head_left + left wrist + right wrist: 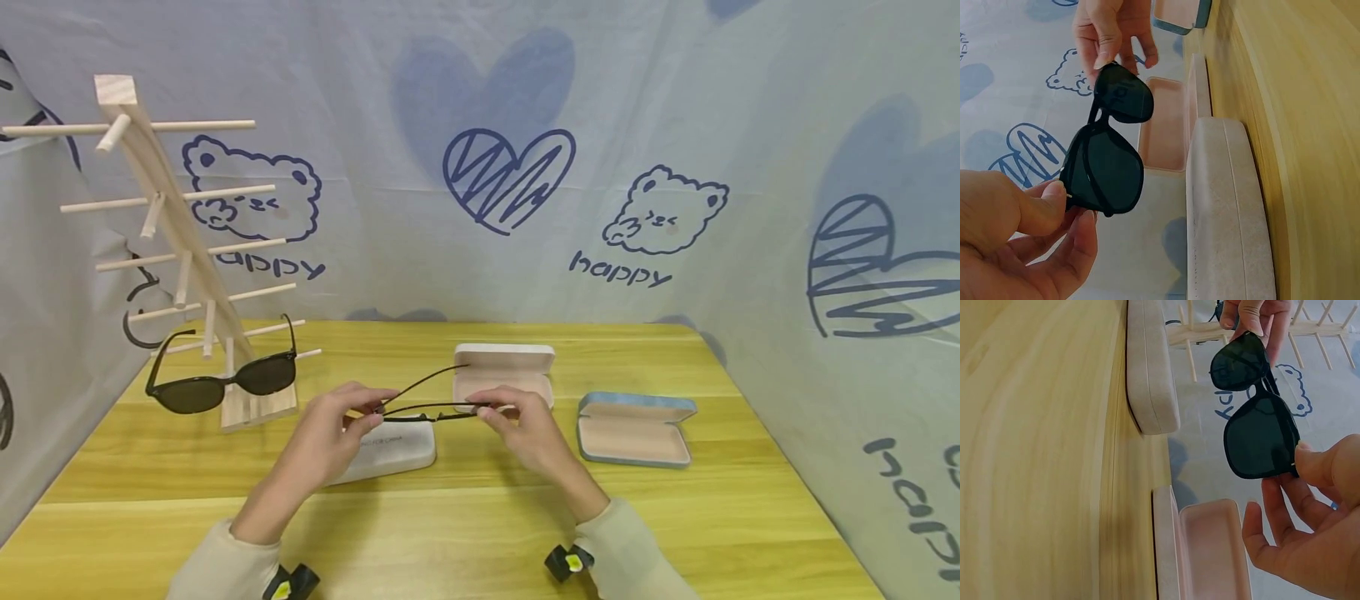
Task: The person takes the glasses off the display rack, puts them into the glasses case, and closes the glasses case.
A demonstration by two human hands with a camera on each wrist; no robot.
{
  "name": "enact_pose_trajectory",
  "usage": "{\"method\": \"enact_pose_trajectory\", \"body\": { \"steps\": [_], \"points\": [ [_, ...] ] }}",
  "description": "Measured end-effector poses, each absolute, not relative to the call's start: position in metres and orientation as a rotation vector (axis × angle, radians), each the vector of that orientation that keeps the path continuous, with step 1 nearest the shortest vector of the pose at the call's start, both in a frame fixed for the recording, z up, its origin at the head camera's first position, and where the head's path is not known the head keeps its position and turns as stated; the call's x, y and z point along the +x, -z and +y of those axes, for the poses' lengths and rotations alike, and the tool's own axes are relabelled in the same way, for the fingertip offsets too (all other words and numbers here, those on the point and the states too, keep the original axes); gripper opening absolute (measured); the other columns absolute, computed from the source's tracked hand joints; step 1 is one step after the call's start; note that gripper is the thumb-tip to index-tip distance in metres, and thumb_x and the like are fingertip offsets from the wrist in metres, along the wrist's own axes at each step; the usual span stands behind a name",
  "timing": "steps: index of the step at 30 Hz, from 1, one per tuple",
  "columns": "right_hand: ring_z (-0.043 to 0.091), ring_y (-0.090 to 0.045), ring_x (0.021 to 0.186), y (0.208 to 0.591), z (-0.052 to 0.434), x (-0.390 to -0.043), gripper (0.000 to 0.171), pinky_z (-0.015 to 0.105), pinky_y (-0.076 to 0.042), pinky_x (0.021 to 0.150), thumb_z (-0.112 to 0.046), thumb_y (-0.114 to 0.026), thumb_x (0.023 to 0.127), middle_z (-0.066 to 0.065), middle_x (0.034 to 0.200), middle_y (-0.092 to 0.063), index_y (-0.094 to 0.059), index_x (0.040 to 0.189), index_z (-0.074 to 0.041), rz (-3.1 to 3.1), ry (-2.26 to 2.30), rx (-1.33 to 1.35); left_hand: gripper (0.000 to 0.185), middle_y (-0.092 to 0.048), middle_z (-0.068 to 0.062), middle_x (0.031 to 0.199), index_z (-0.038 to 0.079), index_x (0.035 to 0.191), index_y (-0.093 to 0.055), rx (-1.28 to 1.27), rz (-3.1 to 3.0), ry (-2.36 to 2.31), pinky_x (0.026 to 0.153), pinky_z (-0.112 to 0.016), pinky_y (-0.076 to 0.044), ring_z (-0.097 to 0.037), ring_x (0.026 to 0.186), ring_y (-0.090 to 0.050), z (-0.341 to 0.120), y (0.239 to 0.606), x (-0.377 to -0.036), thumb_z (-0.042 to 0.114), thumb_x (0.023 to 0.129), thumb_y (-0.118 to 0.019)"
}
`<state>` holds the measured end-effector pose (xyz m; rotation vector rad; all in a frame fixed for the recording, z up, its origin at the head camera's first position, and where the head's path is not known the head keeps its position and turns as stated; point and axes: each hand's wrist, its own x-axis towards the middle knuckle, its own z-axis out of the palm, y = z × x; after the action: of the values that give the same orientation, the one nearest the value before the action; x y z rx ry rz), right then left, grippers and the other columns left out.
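Note:
A pair of dark sunglasses (1110, 169) is held up between both hands, its lenses hanging over the table. At one outer corner of the frame, my left hand (327, 435) pinches it between thumb and fingers. The opposite corner is pinched by my right hand (531, 429). One temple reaches up and away, while the other lies across behind the lenses. Below and beside the left hand sits a closed white glasses case (397, 447). Behind the right hand, an open white case (504, 357) with a pinkish lining is partly hidden by the fingers.
On the left stands a wooden rack (172, 208) with several pegs. Another pair of black sunglasses (262, 375) hangs on its lowest part. An open blue case (637, 408) lies on the wooden table (750, 517) at right. Printed cloth (360, 100) surrounds the table.

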<state>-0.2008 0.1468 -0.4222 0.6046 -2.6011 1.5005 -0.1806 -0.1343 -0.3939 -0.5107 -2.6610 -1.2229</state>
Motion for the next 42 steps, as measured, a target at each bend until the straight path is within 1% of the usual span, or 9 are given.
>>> {"method": "enact_pose_trajectory", "body": {
  "steps": [4,7,10,15,20,25,28,38,42],
  "points": [
    [0.019,-0.070,0.105,0.422,0.146,-0.201,0.022,0.040,-0.060,0.093,-0.009,-0.066,0.100,0.003,0.119,-0.077,-0.077,0.119,-0.012,-2.593,-1.497,0.551,0.030,-0.074,-0.004,0.103,0.010,0.122,-0.076,-0.563,-2.654,1.242,0.075,-0.023,-0.058,-0.016,0.092,-0.067,-0.135,0.396,-0.181,-0.003,0.095,-0.068],
    [0.019,-0.071,0.105,0.421,0.146,-0.201,0.020,0.040,-0.060,0.093,-0.009,-0.068,0.099,0.003,0.115,-0.078,-0.077,0.117,-0.012,-2.586,-1.500,0.523,0.029,-0.074,-0.003,0.102,0.011,0.120,-0.077,-0.592,-2.650,1.240,0.069,-0.022,-0.054,-0.012,0.085,-0.062,-0.135,0.397,-0.181,-0.003,0.096,-0.067],
    [0.020,-0.072,0.101,0.421,0.147,-0.202,0.018,0.042,-0.060,0.092,-0.009,-0.070,0.098,0.005,0.109,-0.079,-0.078,0.114,-0.011,-2.569,-1.496,0.515,0.029,-0.074,-0.004,0.101,0.010,0.118,-0.078,-0.612,-2.647,1.220,0.065,-0.022,-0.049,-0.011,0.080,-0.059,-0.135,0.399,-0.182,-0.004,0.095,-0.067],
    [0.021,-0.072,0.100,0.422,0.149,-0.204,0.017,0.040,-0.060,0.091,-0.011,-0.073,0.096,0.004,0.106,-0.080,-0.079,0.111,-0.010,-2.557,-1.458,0.537,0.027,-0.076,-0.005,0.101,0.009,0.114,-0.079,-0.608,-2.653,1.192,0.065,-0.022,-0.047,-0.012,0.080,-0.060,-0.134,0.399,-0.182,-0.005,0.094,-0.067],
    [0.024,-0.069,0.107,0.422,0.150,-0.204,0.017,0.039,-0.060,0.090,-0.012,-0.074,0.095,0.004,0.109,-0.079,-0.079,0.111,-0.012,-2.567,-1.433,0.556,0.026,-0.076,-0.007,0.102,0.009,0.113,-0.079,-0.593,-2.671,1.192,0.065,-0.022,-0.047,-0.013,0.079,-0.059,-0.133,0.398,-0.181,-0.005,0.094,-0.067],
    [0.023,-0.070,0.105,0.423,0.151,-0.206,0.017,0.039,-0.060,0.089,-0.011,-0.073,0.096,0.004,0.111,-0.079,-0.079,0.111,-0.013,-2.571,-1.426,0.556,0.026,-0.076,-0.006,0.103,0.010,0.114,-0.079,-0.588,-2.675,1.178,0.064,-0.022,-0.046,-0.012,0.078,-0.058,-0.133,0.399,-0.182,-0.004,0.095,-0.067],
    [0.022,-0.071,0.103,0.424,0.152,-0.206,0.016,0.040,-0.061,0.088,-0.010,-0.072,0.097,0.005,0.111,-0.078,-0.078,0.111,-0.013,-2.570,-1.434,0.544,0.026,-0.076,-0.007,0.103,0.010,0.115,-0.079,-0.593,-2.667,1.182,0.064,-0.023,-0.046,-0.012,0.077,-0.057,-0.132,0.399,-0.183,-0.003,0.096,-0.067],
    [0.026,-0.072,0.103,0.426,0.158,-0.208,0.012,0.045,-0.061,0.089,-0.009,-0.071,0.097,0.007,0.108,-0.077,-0.078,0.106,-0.012,-2.578,-1.447,0.459,0.025,-0.076,-0.008,0.108,0.011,0.119,-0.078,-0.565,-2.677,1.234,0.061,-0.023,-0.041,-0.013,0.072,-0.052,-0.125,0.405,-0.187,0.002,0.100,-0.064],
    [0.025,-0.072,0.104,0.426,0.161,-0.208,0.012,0.043,-0.061,0.091,-0.009,-0.071,0.097,0.007,0.110,-0.077,-0.078,0.107,-0.012,-2.609,-1.451,0.407,0.024,-0.076,-0.011,0.112,0.009,0.118,-0.077,-0.551,-2.672,1.256,0.062,-0.022,-0.045,-0.016,0.075,-0.059,-0.122,0.407,-0.189,0.002,0.100,-0.064]
  ]
}}
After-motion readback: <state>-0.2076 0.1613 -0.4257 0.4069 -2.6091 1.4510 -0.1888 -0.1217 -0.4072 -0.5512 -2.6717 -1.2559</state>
